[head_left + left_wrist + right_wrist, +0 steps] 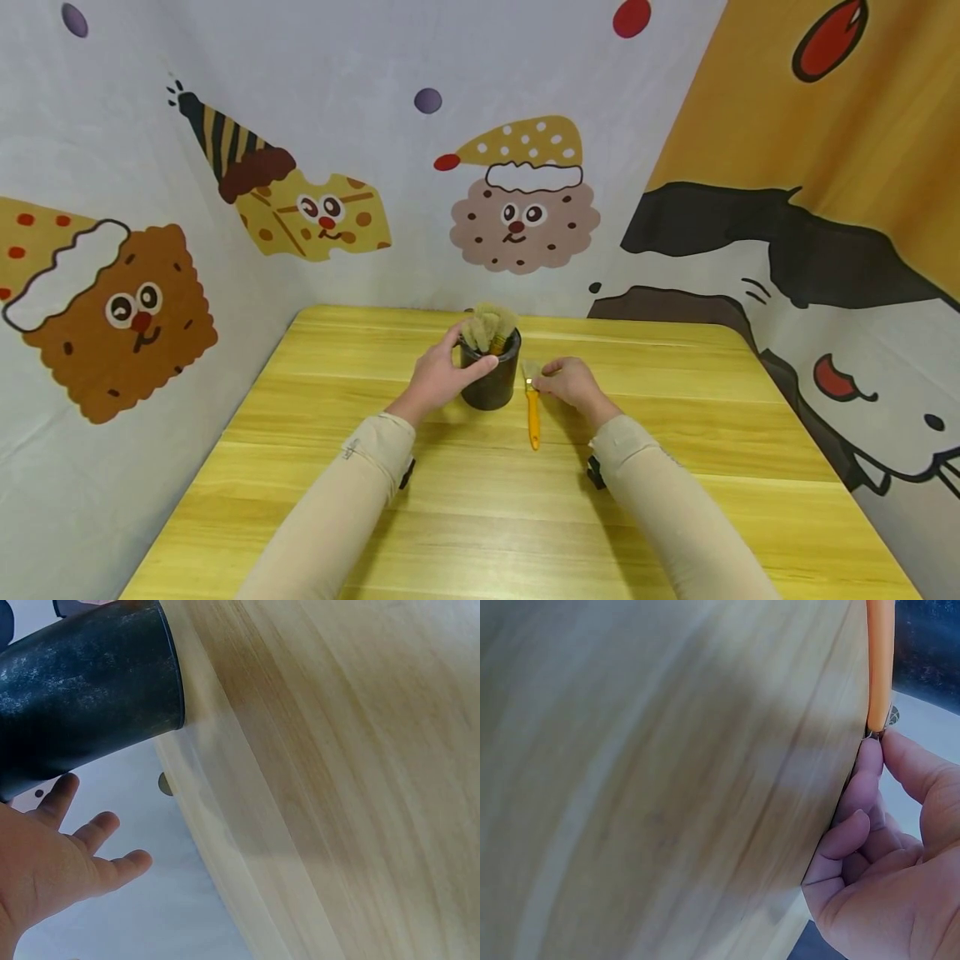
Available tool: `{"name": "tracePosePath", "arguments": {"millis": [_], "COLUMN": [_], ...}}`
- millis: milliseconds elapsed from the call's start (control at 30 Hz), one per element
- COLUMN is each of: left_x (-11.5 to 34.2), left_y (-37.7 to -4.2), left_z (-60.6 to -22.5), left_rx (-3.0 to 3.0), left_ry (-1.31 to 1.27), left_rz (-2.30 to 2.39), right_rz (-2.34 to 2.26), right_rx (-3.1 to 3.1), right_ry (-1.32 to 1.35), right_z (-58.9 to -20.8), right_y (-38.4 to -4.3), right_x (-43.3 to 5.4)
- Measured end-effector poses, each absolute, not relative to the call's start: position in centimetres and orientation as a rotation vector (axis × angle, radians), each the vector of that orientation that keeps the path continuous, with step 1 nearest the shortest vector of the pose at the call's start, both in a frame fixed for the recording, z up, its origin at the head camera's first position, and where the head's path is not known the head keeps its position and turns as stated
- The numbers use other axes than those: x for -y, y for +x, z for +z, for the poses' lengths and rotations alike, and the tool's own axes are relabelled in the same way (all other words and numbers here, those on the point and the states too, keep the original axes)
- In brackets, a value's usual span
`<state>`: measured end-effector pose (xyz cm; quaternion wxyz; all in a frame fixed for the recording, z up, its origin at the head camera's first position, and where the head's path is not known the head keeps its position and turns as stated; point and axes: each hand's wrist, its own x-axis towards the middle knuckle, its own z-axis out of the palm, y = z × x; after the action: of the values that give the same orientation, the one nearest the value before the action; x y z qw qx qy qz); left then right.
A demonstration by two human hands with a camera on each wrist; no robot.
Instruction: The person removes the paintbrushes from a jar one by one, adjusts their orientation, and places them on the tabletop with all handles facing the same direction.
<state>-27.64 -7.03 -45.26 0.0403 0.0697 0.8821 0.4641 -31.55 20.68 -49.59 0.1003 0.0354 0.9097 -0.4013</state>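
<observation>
A black cylindrical cup (pixel 489 390) stands on the table, with several pale-bristled brushes (pixel 487 325) poking out of its top. My left hand (pixel 438 372) holds this cup near the rim, thumb across the front; in the left wrist view its other fingers (pixel 112 871) spread out below the cup, and the thumb's contact is hidden. Just right of the cup is a paintbrush (pixel 533 421) with an orange-yellow handle, bristles pointing away from me. Thumb and forefinger of my right hand (pixel 573 383) pinch it near the metal collar, as the right wrist view also shows.
The wood-grain table (pixel 480 525) extends toward me and to both sides. Behind its far edge and along the left hangs a white cloth (pixel 360 83) printed with cartoon figures. A part-orange cloth (pixel 750 125) borders the right side.
</observation>
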Motion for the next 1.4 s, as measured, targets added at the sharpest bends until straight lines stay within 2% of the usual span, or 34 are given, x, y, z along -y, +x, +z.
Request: {"name": "tracePosePath", "arguments": {"millis": [1400], "left_x": [6.96], "left_y": [-27.62], "left_z": [-45.31], "left_rx": [-2.708], "left_ry": [0.215], "left_rz": [1.440], "right_rz": [-1.244], "right_rx": [-2.628], "right_ry": [0.079], "right_z": [-49.11], "right_y": [-31.38], "right_x": [-20.85]}}
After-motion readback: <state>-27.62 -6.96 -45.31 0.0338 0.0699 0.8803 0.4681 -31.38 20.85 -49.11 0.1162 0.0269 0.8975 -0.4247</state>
